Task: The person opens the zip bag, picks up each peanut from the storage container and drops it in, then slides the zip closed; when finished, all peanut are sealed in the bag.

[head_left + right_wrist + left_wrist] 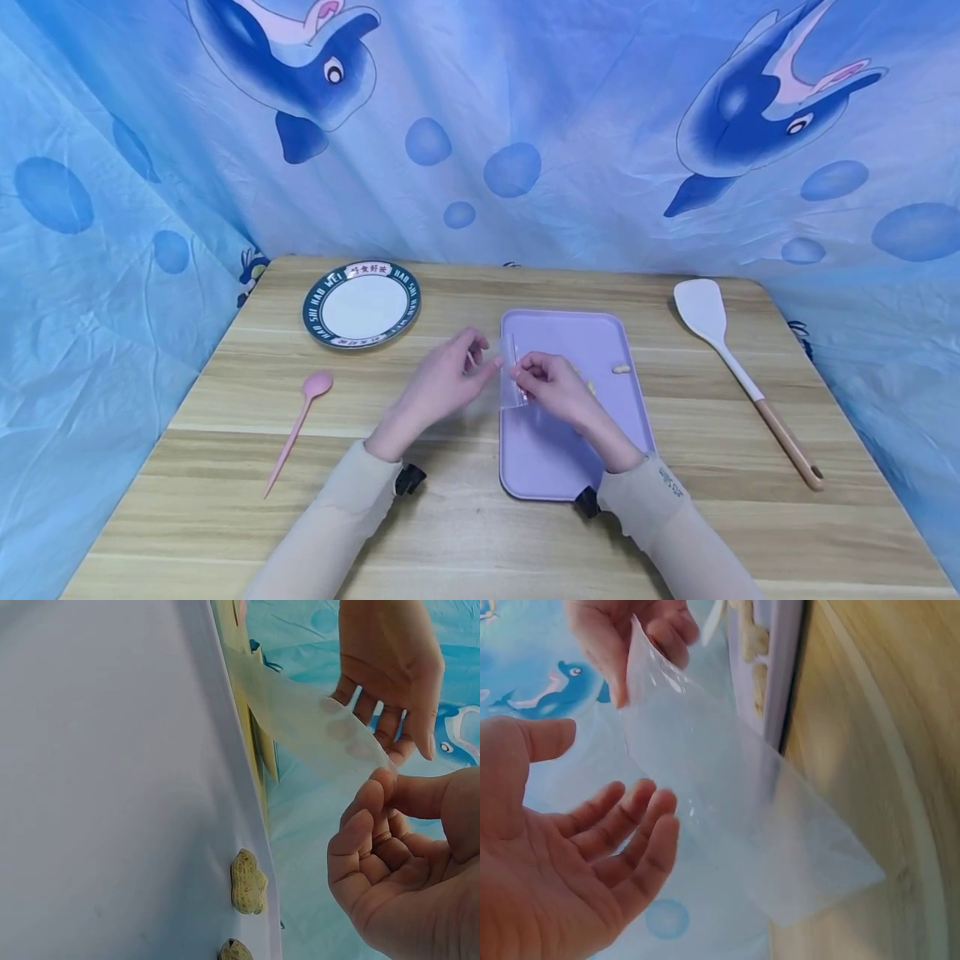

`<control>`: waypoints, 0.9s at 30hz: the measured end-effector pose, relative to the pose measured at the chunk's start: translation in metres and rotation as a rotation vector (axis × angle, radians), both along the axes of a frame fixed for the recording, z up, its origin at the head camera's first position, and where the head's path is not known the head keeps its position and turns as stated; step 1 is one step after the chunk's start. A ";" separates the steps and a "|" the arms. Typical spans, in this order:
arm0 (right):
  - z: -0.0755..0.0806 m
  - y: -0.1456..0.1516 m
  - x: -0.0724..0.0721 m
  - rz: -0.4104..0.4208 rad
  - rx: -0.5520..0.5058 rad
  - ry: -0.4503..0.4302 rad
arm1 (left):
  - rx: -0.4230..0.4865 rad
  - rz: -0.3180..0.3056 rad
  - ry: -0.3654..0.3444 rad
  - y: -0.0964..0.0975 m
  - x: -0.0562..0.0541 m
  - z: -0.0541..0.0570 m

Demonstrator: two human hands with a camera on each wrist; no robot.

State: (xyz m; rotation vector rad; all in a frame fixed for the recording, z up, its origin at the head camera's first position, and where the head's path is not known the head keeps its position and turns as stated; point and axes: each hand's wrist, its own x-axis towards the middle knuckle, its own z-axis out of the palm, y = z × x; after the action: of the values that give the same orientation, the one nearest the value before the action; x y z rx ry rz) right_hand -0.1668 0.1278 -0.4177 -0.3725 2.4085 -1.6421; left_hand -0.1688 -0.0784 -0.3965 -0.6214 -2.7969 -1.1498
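Note:
A clear plastic bag (507, 387) hangs over the left edge of a purple tray (543, 454), and a red line shows along its right side. My right hand (555, 390) pinches the bag between thumb and forefinger. In the left wrist view the bag (697, 757) droops from that pinch. Beside it, my left hand (442, 379) has its fingers loosely bent and apart, holding nothing. Peanuts in their shells lie on the tray; one peanut (621, 368) is near its right rim, others are partly hidden behind my right hand. Another peanut (247, 883) shows in the right wrist view.
At the back left stands a white plate (365, 308) with a green rim. A pink spoon (303, 412) lies in front of it. On the right rests a white spatula (705, 308) with a wooden handle end. A blue dolphin-print curtain (555, 108) surrounds the wooden table (450, 533).

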 end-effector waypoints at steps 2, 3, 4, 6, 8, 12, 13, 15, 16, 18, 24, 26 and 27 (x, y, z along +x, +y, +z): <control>0.001 0.000 0.000 0.009 0.000 0.000 | 0.046 0.008 -0.074 0.001 0.001 0.001; 0.001 0.000 0.001 0.015 -0.001 -0.001 | 0.066 0.012 -0.110 0.002 0.002 0.001; 0.001 -0.001 0.001 0.019 -0.002 -0.001 | 0.082 0.015 -0.146 0.003 0.002 0.001; 0.000 -0.001 0.000 0.024 -0.002 0.000 | 0.109 0.016 -0.211 0.004 0.002 -0.001; 0.000 -0.002 0.000 0.023 -0.004 -0.004 | 0.141 0.009 -0.265 0.004 0.001 -0.003; 0.001 -0.003 0.001 0.023 -0.002 -0.014 | 0.197 -0.011 -0.328 0.006 0.001 -0.005; 0.001 -0.003 0.002 0.024 0.003 -0.014 | 0.210 -0.016 -0.337 0.007 0.001 -0.006; 0.002 -0.003 0.003 0.027 0.021 -0.007 | 0.230 -0.033 -0.353 0.008 0.002 -0.006; 0.001 -0.003 0.003 0.034 0.026 0.000 | 0.239 -0.044 -0.363 0.008 0.002 -0.006; 0.000 -0.004 0.003 0.047 0.040 0.013 | 0.248 -0.060 -0.383 0.010 0.002 -0.007; -0.001 -0.007 0.005 0.073 0.057 0.021 | 0.284 -0.065 -0.449 0.013 0.004 -0.008; -0.001 -0.008 0.006 0.084 0.051 0.012 | 0.298 -0.064 -0.470 0.014 0.004 -0.009; -0.001 -0.009 0.007 0.090 0.054 0.009 | 0.304 -0.065 -0.480 0.014 0.004 -0.008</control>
State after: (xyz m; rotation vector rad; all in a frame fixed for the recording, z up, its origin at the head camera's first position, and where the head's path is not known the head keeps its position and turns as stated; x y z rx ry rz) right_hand -0.1601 0.1192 -0.4187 -0.4726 2.3999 -1.5376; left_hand -0.1645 -0.0646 -0.4047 -0.4584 -2.8735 -1.9143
